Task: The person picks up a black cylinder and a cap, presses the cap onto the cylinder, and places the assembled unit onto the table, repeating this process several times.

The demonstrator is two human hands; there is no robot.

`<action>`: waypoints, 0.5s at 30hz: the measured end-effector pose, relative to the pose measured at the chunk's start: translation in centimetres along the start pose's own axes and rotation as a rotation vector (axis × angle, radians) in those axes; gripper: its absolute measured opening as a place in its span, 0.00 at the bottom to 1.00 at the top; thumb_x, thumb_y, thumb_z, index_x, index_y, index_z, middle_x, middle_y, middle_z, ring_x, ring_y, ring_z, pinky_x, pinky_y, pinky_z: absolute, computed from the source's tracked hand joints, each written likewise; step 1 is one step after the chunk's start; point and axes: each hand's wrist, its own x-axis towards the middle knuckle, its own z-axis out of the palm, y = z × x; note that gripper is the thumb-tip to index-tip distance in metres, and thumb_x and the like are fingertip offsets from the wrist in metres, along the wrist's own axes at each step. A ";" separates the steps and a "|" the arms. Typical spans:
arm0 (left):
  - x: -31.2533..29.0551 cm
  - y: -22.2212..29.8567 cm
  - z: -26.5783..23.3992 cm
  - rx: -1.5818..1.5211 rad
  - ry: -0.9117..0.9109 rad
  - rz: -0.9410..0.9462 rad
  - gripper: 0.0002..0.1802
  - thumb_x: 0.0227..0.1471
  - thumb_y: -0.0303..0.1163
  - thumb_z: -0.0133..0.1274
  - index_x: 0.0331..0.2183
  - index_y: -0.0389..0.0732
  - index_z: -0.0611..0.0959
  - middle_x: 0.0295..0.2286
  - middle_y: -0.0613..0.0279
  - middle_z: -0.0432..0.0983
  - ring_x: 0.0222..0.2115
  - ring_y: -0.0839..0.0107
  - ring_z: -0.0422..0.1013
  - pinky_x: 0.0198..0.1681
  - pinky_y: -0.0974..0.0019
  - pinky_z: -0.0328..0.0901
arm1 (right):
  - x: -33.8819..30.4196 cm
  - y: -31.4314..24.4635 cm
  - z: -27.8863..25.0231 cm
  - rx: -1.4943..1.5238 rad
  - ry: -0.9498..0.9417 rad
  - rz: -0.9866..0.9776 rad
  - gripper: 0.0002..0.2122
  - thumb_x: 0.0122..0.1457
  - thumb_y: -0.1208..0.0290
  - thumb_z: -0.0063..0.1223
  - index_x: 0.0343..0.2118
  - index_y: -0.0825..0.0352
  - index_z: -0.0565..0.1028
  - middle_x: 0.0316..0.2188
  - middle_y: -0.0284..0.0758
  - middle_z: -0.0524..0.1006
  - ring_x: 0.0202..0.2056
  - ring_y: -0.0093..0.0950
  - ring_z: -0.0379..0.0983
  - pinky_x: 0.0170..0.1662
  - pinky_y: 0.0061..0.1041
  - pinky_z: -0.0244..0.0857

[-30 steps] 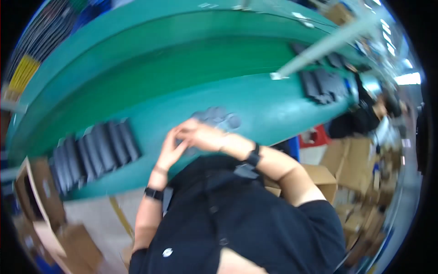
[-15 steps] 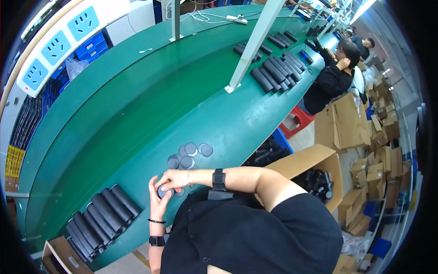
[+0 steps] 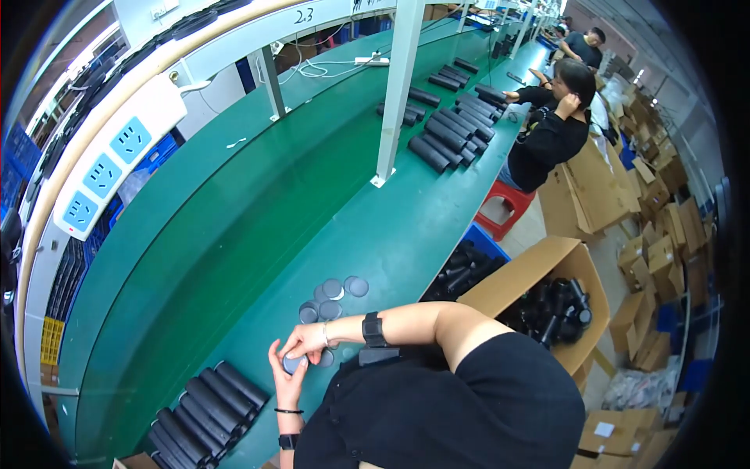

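Note:
A dark round disc (image 3: pixel 292 364), with a bluish-grey face, is held between my two hands above the near edge of the green bench. My left hand (image 3: pixel 288 384) grips it from below, its index finger pointing up. From above, my right hand (image 3: pixel 306 340) pinches the same disc with bent fingers. Just beyond the right hand lies a loose group of similar discs (image 3: pixel 331 289), some overlapping and some showing pale rims. One more disc (image 3: pixel 326 358) rests beside my right wrist. Left of my hands, a row of black tubes (image 3: pixel 209 410) lies side by side on the bench.
More black tubes (image 3: pixel 449 134) are stacked farther along the bench (image 3: pixel 344 242), past a metal post (image 3: pixel 397 102). A co-worker (image 3: pixel 551 129) sits there on a red stool (image 3: pixel 504 207). At my right stands an open carton (image 3: pixel 598 313) of black parts, beside a blue bin (image 3: pixel 492 244).
The view has tilted up and shifted, so the bench and tubes appear lower. Both hands stay on the disc. The co-worker's one arm now reaches toward the far tubes.

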 end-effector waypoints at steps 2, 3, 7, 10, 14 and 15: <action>0.1 -0.4 -0.4 -0.075 -0.012 -0.032 0.43 0.45 0.26 0.61 0.59 0.42 0.56 0.45 0.56 0.66 0.45 0.68 0.66 0.48 0.67 0.64 | 0.0 0.2 -0.3 0.200 -0.066 0.059 0.14 0.61 0.69 0.51 0.51 0.56 0.76 0.32 0.36 0.79 0.19 0.21 0.73 0.22 0.21 0.72; 0.2 -0.5 -0.5 -0.148 -0.020 -0.068 0.45 0.44 0.25 0.61 0.60 0.43 0.55 0.45 0.56 0.67 0.45 0.68 0.66 0.48 0.67 0.64 | 0.3 0.2 -0.4 0.202 -0.063 0.061 0.14 0.61 0.69 0.51 0.51 0.56 0.76 0.32 0.36 0.79 0.19 0.21 0.73 0.22 0.21 0.72; 0.1 0.1 -0.7 -0.200 -0.022 -0.044 0.46 0.43 0.24 0.61 0.60 0.44 0.55 0.44 0.57 0.67 0.44 0.69 0.67 0.44 0.68 0.66 | -0.1 -0.2 0.6 0.067 0.006 0.011 0.16 0.60 0.72 0.51 0.51 0.57 0.75 0.25 0.35 0.79 0.16 0.21 0.72 0.21 0.19 0.71; 0.8 -0.4 -0.8 -0.145 -0.032 -0.022 0.45 0.43 0.25 0.62 0.59 0.44 0.55 0.44 0.57 0.68 0.43 0.69 0.67 0.43 0.69 0.67 | 0.2 0.0 1.1 -0.062 0.085 -0.067 0.16 0.59 0.76 0.50 0.51 0.58 0.75 0.21 0.37 0.78 0.15 0.22 0.72 0.19 0.20 0.71; 1.3 0.7 -1.0 -0.059 -0.061 -0.085 0.44 0.44 0.28 0.62 0.58 0.43 0.56 0.44 0.56 0.68 0.44 0.68 0.67 0.46 0.66 0.65 | 0.3 -0.4 0.3 -0.054 0.122 -0.054 0.15 0.60 0.73 0.50 0.50 0.59 0.75 0.23 0.38 0.78 0.16 0.24 0.74 0.18 0.21 0.71; 1.3 -0.6 -0.9 -0.038 -0.037 -0.031 0.43 0.45 0.29 0.62 0.58 0.42 0.56 0.45 0.54 0.67 0.46 0.66 0.66 0.49 0.65 0.63 | 0.3 -0.2 0.0 -0.037 0.095 -0.056 0.15 0.60 0.71 0.51 0.50 0.60 0.75 0.24 0.38 0.79 0.17 0.24 0.75 0.19 0.21 0.71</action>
